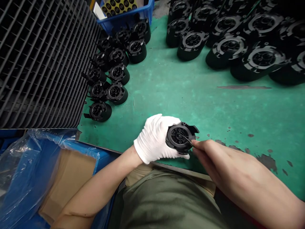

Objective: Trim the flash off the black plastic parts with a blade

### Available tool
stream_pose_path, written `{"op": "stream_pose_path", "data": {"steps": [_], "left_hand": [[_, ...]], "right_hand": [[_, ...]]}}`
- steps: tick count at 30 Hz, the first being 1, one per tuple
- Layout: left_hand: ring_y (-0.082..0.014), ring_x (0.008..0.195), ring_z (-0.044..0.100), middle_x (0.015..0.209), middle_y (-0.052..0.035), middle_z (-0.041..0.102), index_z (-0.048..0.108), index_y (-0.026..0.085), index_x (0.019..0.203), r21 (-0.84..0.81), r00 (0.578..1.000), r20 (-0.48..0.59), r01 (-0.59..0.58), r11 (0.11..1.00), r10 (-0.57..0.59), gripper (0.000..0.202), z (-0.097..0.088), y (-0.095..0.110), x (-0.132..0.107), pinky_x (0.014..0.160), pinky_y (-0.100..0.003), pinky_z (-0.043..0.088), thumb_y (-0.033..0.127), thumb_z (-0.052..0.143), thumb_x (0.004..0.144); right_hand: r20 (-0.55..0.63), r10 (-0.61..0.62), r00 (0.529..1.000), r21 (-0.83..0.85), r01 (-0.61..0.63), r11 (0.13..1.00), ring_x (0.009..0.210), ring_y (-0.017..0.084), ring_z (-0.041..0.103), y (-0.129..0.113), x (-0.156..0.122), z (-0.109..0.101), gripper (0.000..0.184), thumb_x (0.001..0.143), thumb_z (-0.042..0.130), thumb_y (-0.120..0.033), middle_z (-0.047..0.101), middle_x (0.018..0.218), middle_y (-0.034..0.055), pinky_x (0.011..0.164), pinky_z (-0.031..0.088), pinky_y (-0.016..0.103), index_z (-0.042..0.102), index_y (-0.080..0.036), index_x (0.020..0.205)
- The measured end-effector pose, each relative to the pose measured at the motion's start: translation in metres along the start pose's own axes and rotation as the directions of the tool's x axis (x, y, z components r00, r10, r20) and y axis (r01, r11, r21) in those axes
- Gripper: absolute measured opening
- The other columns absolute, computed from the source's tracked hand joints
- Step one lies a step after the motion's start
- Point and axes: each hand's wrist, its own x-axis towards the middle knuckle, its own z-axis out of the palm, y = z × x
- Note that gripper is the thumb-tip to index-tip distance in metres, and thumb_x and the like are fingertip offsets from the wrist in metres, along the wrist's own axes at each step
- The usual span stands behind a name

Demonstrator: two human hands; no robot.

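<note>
My left hand [156,138], in a white glove, is closed around a round black plastic housing [179,137] near the table's front edge. The housing's ribbed end with its central hub faces up toward me. Bare and ungloved, my right hand [212,159] pinches a thin pointed metal tool [187,138]. Its tip reaches the housing's face near the centre. I cannot tell whether the tool is tweezers or a pick, since my fingers hide most of it.
Several similar black housings [116,90] stand at the left, beside a black slatted rack [43,63]. More large black housings [259,60] fill the back right. A blue bin [140,14] holds round-label sheets [119,7]. Lower left, a plastic-lined blue crate [30,184] contains cardboard [71,171].
</note>
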Motion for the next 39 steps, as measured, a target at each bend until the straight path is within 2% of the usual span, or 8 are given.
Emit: {"op": "stream_pose_path", "data": {"steps": [4,8,14,17,19,23,28,39], "left_hand": [[-0.0429,0.128,0.093,0.135,-0.0144,0.094,0.087,0.031,0.134,-0.006,0.999,0.044,0.028,1.0,-0.028,0.097,-0.004,0.007,0.006,0.119,-0.059,0.073,0.114,0.092,0.085],[-0.0403,0.118,0.093,0.127,-0.013,0.094,0.088,0.029,0.125,-0.038,0.999,0.043,0.03,0.999,-0.028,0.095,-0.008,0.011,0.01,0.111,-0.056,0.072,0.116,0.088,0.087],[-0.0396,0.111,0.093,0.12,-0.012,0.094,0.09,0.029,0.119,-0.041,0.998,0.059,0.03,0.999,-0.027,0.08,-0.009,0.012,0.012,0.106,-0.055,0.072,0.105,0.095,0.092],[-0.0406,0.115,0.093,0.124,-0.0129,0.094,0.09,0.029,0.126,-0.022,0.997,0.069,0.043,0.999,-0.041,0.079,-0.007,0.01,0.011,0.108,-0.055,0.072,0.1,0.098,0.092],[-0.0424,0.12,0.093,0.129,-0.0142,0.094,0.09,0.028,0.135,-0.021,0.997,0.069,0.047,0.999,-0.046,0.09,-0.006,0.008,0.009,0.112,-0.057,0.073,0.103,0.1,0.087],[-0.0458,0.129,0.092,0.139,-0.0167,0.094,0.087,0.026,0.147,-0.019,0.997,0.055,0.059,0.998,-0.058,0.112,-0.003,0.005,0.008,0.119,-0.061,0.072,0.11,0.105,0.074],[-0.0404,0.118,0.093,0.123,-0.0111,0.094,0.089,0.028,0.137,0.001,0.994,0.066,0.088,0.996,-0.088,0.083,-0.002,0.009,0.009,0.114,-0.055,0.072,0.091,0.109,0.087],[-0.0405,0.115,0.094,0.118,-0.0101,0.094,0.088,0.028,0.131,-0.014,0.998,0.046,0.053,0.998,-0.053,0.082,0.0,0.009,0.012,0.111,-0.055,0.072,0.094,0.108,0.086]], "right_hand": [[0.183,0.284,0.941,0.328,-0.331,0.885,0.056,0.02,0.072,0.003,0.008,-0.003,0.032,0.129,0.063,-0.058,0.088,0.09,0.0022,0.053,0.054,0.034,0.073,-0.032,0.114],[0.443,0.456,0.772,0.534,-0.636,0.557,0.053,0.019,0.068,0.001,0.015,-0.005,0.071,0.118,0.07,-0.091,0.088,0.093,0.0063,0.045,0.055,0.033,0.079,-0.026,0.144],[0.542,0.398,0.74,0.651,-0.669,0.358,0.046,0.012,0.051,0.007,0.023,0.002,0.08,0.108,0.082,-0.096,0.086,0.091,0.0066,0.042,0.054,0.031,0.083,-0.021,0.138],[0.469,0.394,0.791,0.662,-0.61,0.436,0.048,0.016,0.057,0.008,0.018,0.002,0.072,0.116,0.074,-0.09,0.085,0.088,0.0055,0.044,0.056,0.033,0.085,-0.023,0.138],[0.27,0.427,0.863,0.572,-0.5,0.65,0.056,0.019,0.066,0.01,0.013,-0.002,0.06,0.121,0.072,-0.08,0.084,0.088,0.0046,0.049,0.058,0.032,0.087,-0.026,0.14],[-0.054,0.071,0.996,-0.003,-0.072,0.997,0.078,0.021,0.075,0.03,0.013,-0.009,0.03,0.125,0.069,-0.047,0.087,0.105,0.0071,0.064,0.056,0.032,0.093,-0.03,0.128],[0.027,-0.172,0.985,-0.28,0.173,0.944,0.08,0.02,0.062,0.064,0.024,0.002,0.047,0.124,0.052,-0.038,0.084,0.126,0.0066,0.064,0.039,0.032,0.095,-0.039,0.143],[0.07,-0.148,0.986,-0.162,0.158,0.974,0.1,0.023,0.083,0.071,0.03,0.0,0.047,0.129,0.05,-0.031,0.092,0.125,0.0056,0.077,0.057,0.035,0.097,-0.039,0.129]]}}
